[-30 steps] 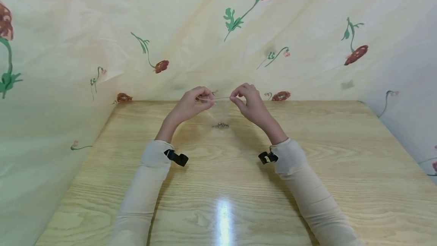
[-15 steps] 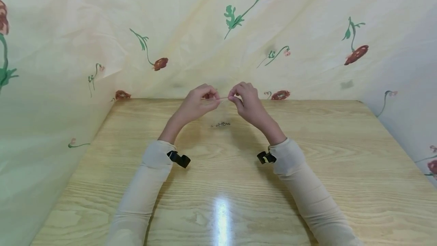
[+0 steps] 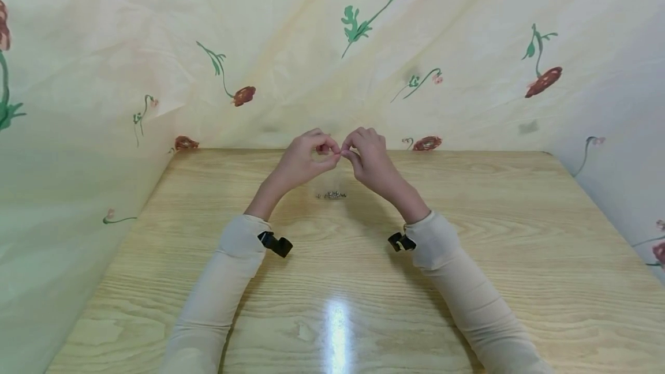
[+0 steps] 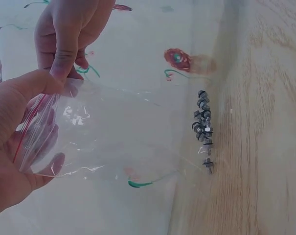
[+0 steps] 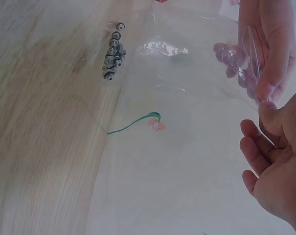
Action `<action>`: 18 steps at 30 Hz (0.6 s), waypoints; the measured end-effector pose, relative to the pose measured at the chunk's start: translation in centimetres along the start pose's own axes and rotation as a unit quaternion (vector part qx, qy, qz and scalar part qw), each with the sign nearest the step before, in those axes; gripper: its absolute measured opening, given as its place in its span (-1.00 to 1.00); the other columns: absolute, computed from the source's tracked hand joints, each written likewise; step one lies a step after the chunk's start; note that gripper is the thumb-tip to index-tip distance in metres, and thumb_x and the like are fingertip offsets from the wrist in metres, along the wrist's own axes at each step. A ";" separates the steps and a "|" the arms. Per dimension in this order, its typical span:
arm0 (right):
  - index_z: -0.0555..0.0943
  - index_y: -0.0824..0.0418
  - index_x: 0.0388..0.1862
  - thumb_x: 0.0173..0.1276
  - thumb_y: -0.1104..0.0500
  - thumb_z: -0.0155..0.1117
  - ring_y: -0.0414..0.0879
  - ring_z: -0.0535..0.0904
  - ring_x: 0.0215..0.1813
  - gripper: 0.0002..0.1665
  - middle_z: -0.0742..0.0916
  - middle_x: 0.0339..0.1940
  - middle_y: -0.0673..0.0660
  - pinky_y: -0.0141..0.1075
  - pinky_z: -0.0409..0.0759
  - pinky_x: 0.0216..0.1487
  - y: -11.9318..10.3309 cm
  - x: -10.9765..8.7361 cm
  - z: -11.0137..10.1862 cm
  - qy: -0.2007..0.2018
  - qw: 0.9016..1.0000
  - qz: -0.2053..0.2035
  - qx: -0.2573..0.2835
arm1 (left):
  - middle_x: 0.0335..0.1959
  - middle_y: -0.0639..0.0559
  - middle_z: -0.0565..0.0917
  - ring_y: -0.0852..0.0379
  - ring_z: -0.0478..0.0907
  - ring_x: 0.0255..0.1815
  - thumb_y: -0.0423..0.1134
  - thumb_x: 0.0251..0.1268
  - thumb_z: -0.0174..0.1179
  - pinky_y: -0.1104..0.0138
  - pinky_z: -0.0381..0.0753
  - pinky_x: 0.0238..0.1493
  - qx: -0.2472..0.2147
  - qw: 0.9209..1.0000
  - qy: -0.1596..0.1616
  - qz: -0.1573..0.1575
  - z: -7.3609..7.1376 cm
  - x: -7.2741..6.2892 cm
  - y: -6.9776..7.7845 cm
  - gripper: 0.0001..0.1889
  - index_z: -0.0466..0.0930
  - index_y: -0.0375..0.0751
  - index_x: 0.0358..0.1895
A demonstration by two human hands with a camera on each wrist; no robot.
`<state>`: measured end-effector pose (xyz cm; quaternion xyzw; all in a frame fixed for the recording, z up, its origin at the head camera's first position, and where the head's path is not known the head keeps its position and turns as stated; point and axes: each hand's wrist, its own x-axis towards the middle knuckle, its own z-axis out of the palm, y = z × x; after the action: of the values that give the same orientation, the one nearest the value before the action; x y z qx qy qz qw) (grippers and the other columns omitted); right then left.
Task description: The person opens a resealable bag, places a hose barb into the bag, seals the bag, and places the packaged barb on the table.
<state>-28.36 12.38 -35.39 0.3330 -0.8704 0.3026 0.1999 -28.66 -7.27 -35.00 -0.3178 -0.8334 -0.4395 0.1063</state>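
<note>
A clear zip-lock bag hangs from both hands, its red seal line running along the top. At its bottom lie several small metal bolts with dark washers, a small cluster in the head view too. My left hand grips the bag's top edge, thumb and index finger on the seal and other fingers behind the clear film. With thumb and index finger, my right hand pinches the top corner; its remaining fingers are loosely curled. The fingertips of both hands meet at that corner.
A wood-grain table spreads below the hands. Behind it and on both sides hangs a pale flowered cloth. Black straps show at the sleeve cuffs, and a bright glare lies on the near tabletop.
My left hand has slid right along the seal until its fingertips reach the right hand's. The strip of bag edge that showed between the hands is now covered. The right hand has shifted slightly left.
</note>
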 end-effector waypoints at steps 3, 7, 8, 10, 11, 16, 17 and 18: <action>0.55 0.31 -0.21 0.45 0.29 0.22 0.17 0.36 -0.14 -0.92 0.63 -0.15 0.27 0.15 0.24 0.10 -0.1 0.0 0.0 -0.001 1.000 0.004 0.003 | -0.33 -0.06 0.51 -0.19 0.48 -0.17 -0.35 0.31 0.31 -0.03 0.53 -0.05 -0.003 1.000 0.003 0.001 0.0 0.0 0.1 -0.94 0.69 -0.27 -0.23; 0.56 0.32 -0.20 0.45 0.29 0.24 0.18 0.38 -0.13 -0.92 0.64 -0.15 0.27 0.14 0.23 0.09 -0.2 -0.1 0.0 0.006 1.000 -0.002 0.011 | -0.33 -0.06 0.51 -0.13 0.47 -0.19 -0.36 0.32 0.30 0.01 0.53 -0.04 -0.002 1.000 0.003 -0.003 0.1 0.0 0.0 -0.94 0.68 -0.28 -0.24; 0.57 0.33 -0.20 0.44 0.29 0.25 0.19 0.39 -0.13 -0.91 0.64 -0.15 0.27 0.13 0.22 0.08 -0.1 -0.1 -0.1 0.008 1.000 -0.004 0.016 | -0.33 -0.06 0.51 -0.11 0.47 -0.19 -0.36 0.32 0.30 0.03 0.54 -0.04 -0.001 1.000 0.004 -0.005 0.0 0.0 0.0 -0.94 0.68 -0.28 -0.24; 0.59 0.33 -0.19 0.44 0.28 0.27 0.21 0.40 -0.11 -0.90 0.65 -0.16 0.27 0.10 0.21 0.06 0.0 -0.1 -0.1 0.011 1.000 -0.007 0.023 | -0.32 -0.05 0.50 -0.06 0.46 -0.19 -0.35 0.33 0.30 0.11 0.53 -0.05 0.004 1.000 0.003 -0.008 0.0 0.0 0.0 -0.94 0.68 -0.28 -0.24; 0.60 0.33 -0.19 0.43 0.28 0.28 0.21 0.41 -0.11 -0.90 0.65 -0.16 0.27 0.08 0.20 0.05 0.0 -0.1 -0.2 0.012 1.000 -0.008 0.025 | -0.32 -0.04 0.50 -0.03 0.46 -0.20 -0.35 0.33 0.30 0.14 0.52 -0.05 0.007 1.000 0.004 -0.009 0.0 0.0 0.0 -0.94 0.68 -0.27 -0.24; 0.63 0.30 -0.17 0.42 0.28 0.31 0.17 0.44 -0.07 -0.91 0.66 -0.14 0.25 0.05 0.22 0.04 0.3 -0.1 -0.4 0.002 1.000 -0.008 0.028 | -0.32 -0.04 0.51 0.04 0.44 -0.20 -0.35 0.32 0.29 0.23 0.50 -0.06 0.016 1.000 0.003 -0.008 0.0 0.0 0.0 -0.95 0.67 -0.26 -0.25; 0.63 0.30 -0.18 0.41 0.30 0.31 0.17 0.44 -0.06 -0.92 0.66 -0.14 0.25 0.05 0.23 0.04 0.3 -0.1 -0.4 0.001 1.000 -0.009 0.028 | -0.32 -0.04 0.51 0.04 0.44 -0.20 -0.35 0.32 0.29 0.22 0.50 -0.06 0.016 1.000 0.003 -0.007 -0.1 0.0 0.0 -0.95 0.67 -0.26 -0.26; 0.63 0.30 -0.18 0.40 0.31 0.31 0.17 0.44 -0.06 -0.93 0.67 -0.14 0.24 0.05 0.23 0.05 0.3 -0.1 -0.5 -0.001 1.000 -0.009 0.030 | -0.31 -0.03 0.51 0.04 0.44 -0.20 -0.35 0.32 0.28 0.22 0.50 -0.05 0.016 1.000 0.001 -0.007 -0.1 0.0 -0.1 -0.96 0.67 -0.26 -0.26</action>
<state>-28.46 12.88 -35.21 0.3471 -0.8581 0.3264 0.1914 -28.67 -7.36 -35.03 -0.3097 -0.8425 -0.4270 0.1095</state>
